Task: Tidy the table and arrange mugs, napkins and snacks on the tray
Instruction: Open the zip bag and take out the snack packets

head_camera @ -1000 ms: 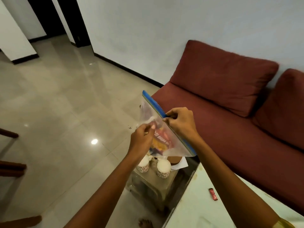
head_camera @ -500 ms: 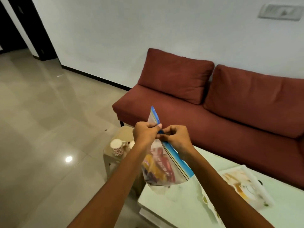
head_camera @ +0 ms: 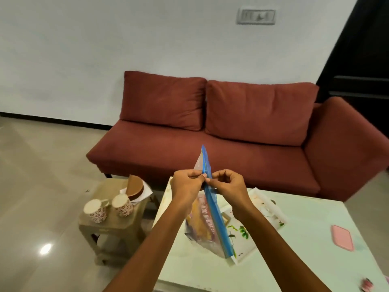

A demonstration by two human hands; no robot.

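I hold a clear zip bag (head_camera: 207, 230) with a blue seal strip, filled with yellow and red snack packets, above the white table (head_camera: 305, 256). My left hand (head_camera: 186, 186) and my right hand (head_camera: 228, 184) both pinch the blue strip near its top, fingertips nearly touching. Under the bag lies a white tray (head_camera: 271, 209) with a leaf print. Two floral mugs (head_camera: 94, 210) (head_camera: 122, 205) stand on a small beige stool (head_camera: 113, 226) at the left, beside a brown round box (head_camera: 134, 187) resting on white napkins (head_camera: 147, 191).
A red sofa (head_camera: 231, 157) runs along the wall behind the table. A pink flat case (head_camera: 342, 237) lies on the table at the right, and a small red item (head_camera: 366, 288) sits at its near right corner. Glossy tile floor spreads to the left.
The view has swung right from the floor and stool to the sofa and table. Both hands have come together on the bag's blue strip, and the bag now hangs over the tray.
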